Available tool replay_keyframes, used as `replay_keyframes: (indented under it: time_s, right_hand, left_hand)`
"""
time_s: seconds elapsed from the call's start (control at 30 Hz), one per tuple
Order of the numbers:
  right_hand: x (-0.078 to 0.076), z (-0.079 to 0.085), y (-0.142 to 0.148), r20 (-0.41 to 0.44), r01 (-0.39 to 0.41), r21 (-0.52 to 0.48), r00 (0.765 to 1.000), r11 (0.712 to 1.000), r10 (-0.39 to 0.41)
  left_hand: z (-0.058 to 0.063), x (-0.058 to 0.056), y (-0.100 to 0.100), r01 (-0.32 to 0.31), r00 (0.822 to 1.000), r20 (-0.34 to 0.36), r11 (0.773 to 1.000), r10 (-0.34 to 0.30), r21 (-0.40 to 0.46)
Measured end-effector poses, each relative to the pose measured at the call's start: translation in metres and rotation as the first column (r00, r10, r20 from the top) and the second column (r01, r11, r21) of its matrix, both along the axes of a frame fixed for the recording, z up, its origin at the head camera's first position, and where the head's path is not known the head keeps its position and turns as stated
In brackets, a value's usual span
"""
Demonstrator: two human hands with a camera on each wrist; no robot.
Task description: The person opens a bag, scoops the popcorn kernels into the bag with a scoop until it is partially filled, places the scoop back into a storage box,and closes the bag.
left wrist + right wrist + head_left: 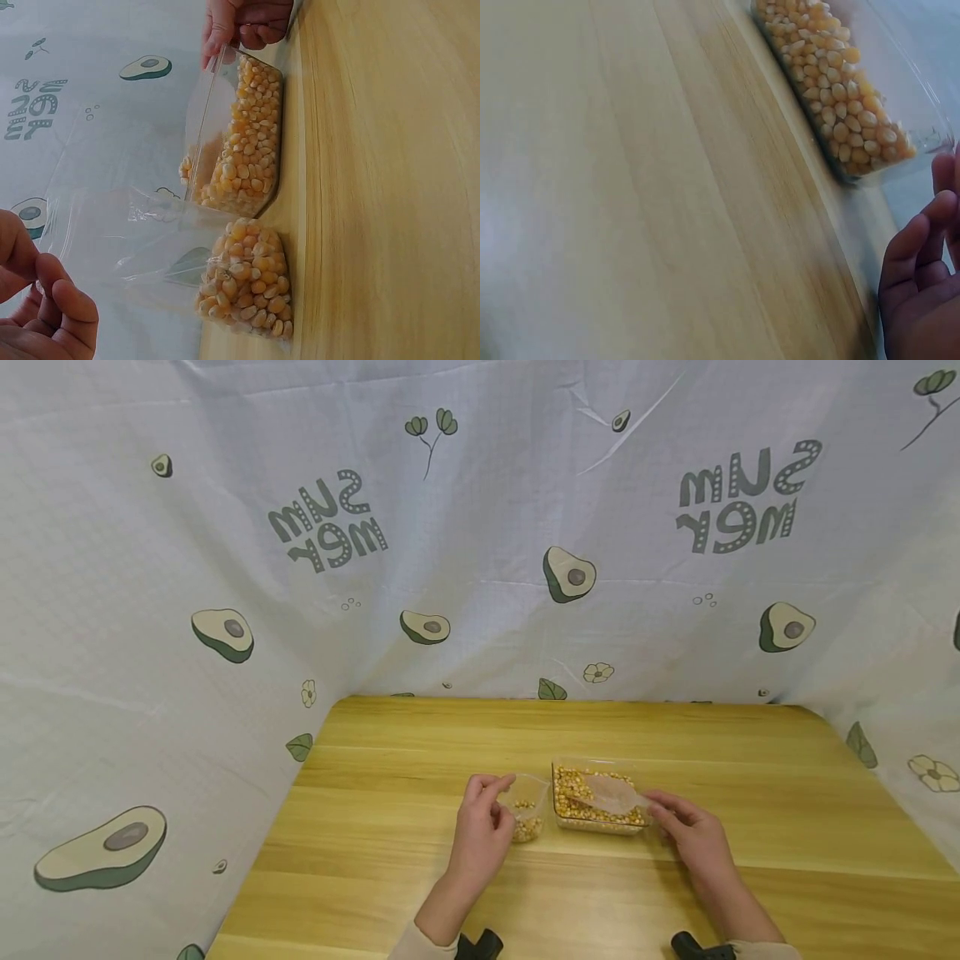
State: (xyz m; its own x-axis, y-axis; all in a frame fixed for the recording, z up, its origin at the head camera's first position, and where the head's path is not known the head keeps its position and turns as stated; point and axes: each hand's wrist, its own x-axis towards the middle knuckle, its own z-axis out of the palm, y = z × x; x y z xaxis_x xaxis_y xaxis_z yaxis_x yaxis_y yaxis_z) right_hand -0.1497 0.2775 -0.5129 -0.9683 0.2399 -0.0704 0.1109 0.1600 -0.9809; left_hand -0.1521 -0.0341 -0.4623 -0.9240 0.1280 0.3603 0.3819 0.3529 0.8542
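Observation:
My left hand (483, 827) pinches the top edge of a clear plastic bag (127, 240). Corn kernels (251, 285) fill the lower part of this bag, which stands on the table. To its right, a clear rectangular container (600, 828) holds many more corn kernels (840, 97). My right hand (693, 835) grips the handle of a translucent scoop (609, 793), whose bowl lies over the container. Some kernels sit at the scoop's far end, toward the bag. In the right wrist view, fingers of the right hand (922, 285) show beside the container's corner; the scoop is hard to make out there.
Under everything is a wooden table (420, 735). A pale cloth (480, 527) printed with avocados and flowers hangs behind it and along its sides. Dark wrist-camera mounts (480, 945) show near both sleeves.

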Motion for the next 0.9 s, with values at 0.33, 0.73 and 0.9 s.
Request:
replay_keyframes:
  time_s: [0.33, 0.73, 0.9]
  right_hand:
    - [0.006, 0.013, 0.004, 0.018, 0.001, -0.102, 1.0, 0.995, 0.001]
    - [0.011, 0.046, 0.005, -0.06, -0.074, -0.01, 0.996, 0.997, 0.073]
    - [0.016, 0.067, -0.008, -0.041, -0.093, 0.091, 0.994, 0.992, 0.097]
  left_hand:
    - [0.002, 0.0, 0.0, 0.009, 0.999, 0.037, 1.0, -0.01, 0.016]
    - [0.002, -0.001, 0.0, 0.012, 1.0, 0.011, 1.0, -0.012, 0.003]
    - [0.001, -0.001, 0.001, 0.008, 1.0, 0.008, 1.0, -0.008, 0.002]
